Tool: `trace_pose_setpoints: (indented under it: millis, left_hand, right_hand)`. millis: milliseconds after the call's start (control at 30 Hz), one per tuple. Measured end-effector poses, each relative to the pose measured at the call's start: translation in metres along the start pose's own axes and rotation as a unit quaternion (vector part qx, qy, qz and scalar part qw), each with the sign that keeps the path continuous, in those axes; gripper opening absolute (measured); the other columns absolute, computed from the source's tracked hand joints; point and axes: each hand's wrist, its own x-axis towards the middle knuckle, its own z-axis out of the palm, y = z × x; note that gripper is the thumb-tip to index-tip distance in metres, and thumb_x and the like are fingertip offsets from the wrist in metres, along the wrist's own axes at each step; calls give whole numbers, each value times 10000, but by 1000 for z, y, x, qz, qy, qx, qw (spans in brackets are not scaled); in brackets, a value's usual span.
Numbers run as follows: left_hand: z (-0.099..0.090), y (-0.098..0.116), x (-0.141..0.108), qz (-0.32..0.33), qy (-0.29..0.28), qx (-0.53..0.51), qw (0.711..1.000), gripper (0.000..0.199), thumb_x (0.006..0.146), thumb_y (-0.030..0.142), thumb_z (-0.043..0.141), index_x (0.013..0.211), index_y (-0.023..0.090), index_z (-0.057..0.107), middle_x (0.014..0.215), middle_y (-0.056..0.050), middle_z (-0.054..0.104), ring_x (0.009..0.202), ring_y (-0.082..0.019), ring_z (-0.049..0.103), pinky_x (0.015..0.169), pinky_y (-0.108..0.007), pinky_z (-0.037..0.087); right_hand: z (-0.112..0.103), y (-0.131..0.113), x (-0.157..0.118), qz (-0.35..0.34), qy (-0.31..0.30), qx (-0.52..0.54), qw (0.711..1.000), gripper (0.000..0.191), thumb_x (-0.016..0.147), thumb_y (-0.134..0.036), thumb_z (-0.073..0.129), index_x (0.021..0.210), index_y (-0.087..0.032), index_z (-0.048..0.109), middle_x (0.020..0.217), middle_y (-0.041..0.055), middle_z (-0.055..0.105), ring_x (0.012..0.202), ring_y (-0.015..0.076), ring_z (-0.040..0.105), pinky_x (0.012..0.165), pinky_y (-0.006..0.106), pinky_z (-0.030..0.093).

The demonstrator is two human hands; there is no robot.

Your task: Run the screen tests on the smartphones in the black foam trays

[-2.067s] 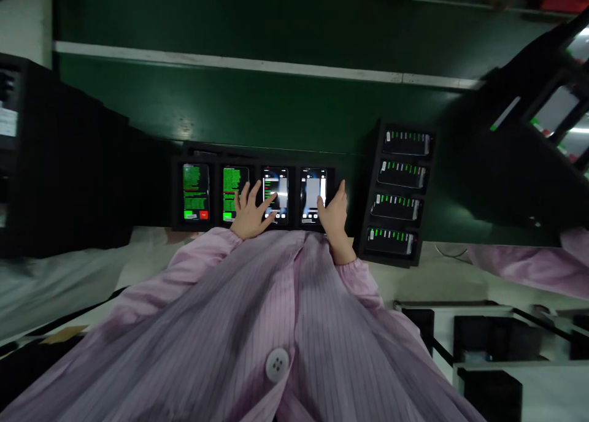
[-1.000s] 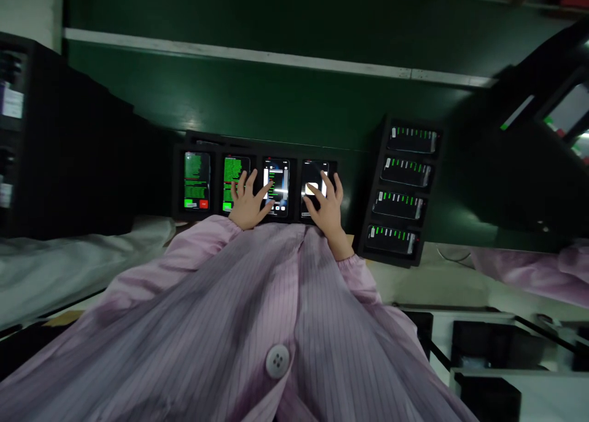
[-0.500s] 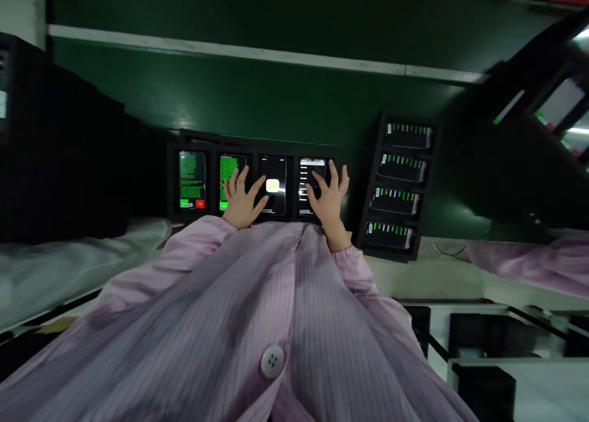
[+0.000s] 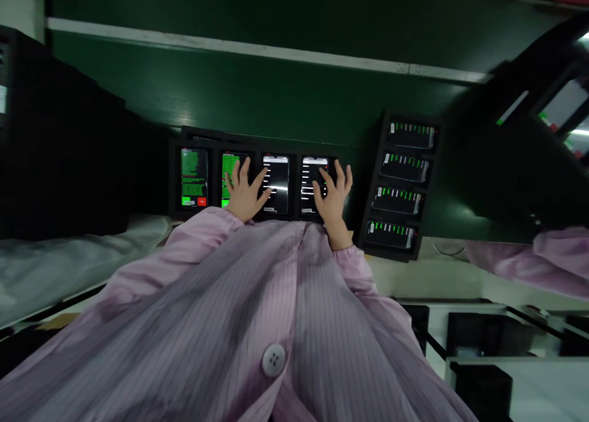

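Observation:
Four-slot black tray aside, several smartphones lie face up in a row in a black tray in front of me. My left hand spreads its fingers between the second phone, showing green text, and the third phone, lit with a white-on-black menu list. My right hand is open over the right side of the fourth phone, which also shows a list; whether its fingertips touch the screen I cannot tell. At the left end, the first phone shows green text above a green and a red button.
A second black tray on the right holds several phones with green and white bars on their screens. A dark box-like mass stands at left. Another person's pink sleeve reaches in at far right. The table top is green.
The third phone's screen has changed from a bright icon to a menu list. The fourth phone's list shows different entries. Both hands stay spread in nearly the same places.

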Motion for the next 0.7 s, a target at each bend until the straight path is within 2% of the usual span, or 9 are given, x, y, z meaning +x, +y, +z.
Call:
trace_pose_setpoints:
  millis: [100, 233, 467, 700]
  left_hand:
    - [-5, 6, 3, -4, -8, 6, 1000, 679, 995, 600, 521, 1588, 278, 598, 1807, -162, 273, 1685, -475, 117, 1302, -767, 37]
    - [-13, 4, -5, -6, -9, 11, 1000, 719, 1000, 610, 509, 1627, 260, 549, 1813, -176, 261, 1693, -462, 96, 1308, -749, 38]
    - [-11, -13, -27, -18, -6, 4, 1000, 697, 981, 592, 537, 1592, 262, 595, 1784, -192, 319, 1681, -466, 139, 1309, -735, 55]
    - [-5, -16, -28, -20, 1, 0, 1000, 701, 973, 601, 546, 1573, 245, 609, 1781, -198, 324, 1683, -458, 137, 1313, -721, 49]
  right_hand:
    - [2, 3, -3, -13, 25, 9, 1000, 391, 1072, -435, 547, 1384, -270, 715, 1701, 106, 478, 1678, 384, 198, 1318, 708, 267]
    - [2, 7, -11, -18, 58, 18, 998, 365, 1100, -389, 485, 1313, -271, 757, 1636, 100, 546, 1664, 358, 234, 1324, 688, 274]
    - [-2, 4, -16, -14, 31, 1, 999, 369, 1109, -337, 468, 1242, -287, 809, 1643, 67, 545, 1674, 359, 202, 1336, 676, 261]
    - [-4, -3, -13, -11, -12, -34, 999, 379, 1111, -334, 472, 1325, -297, 783, 1710, 64, 479, 1690, 378, 169, 1324, 697, 259]
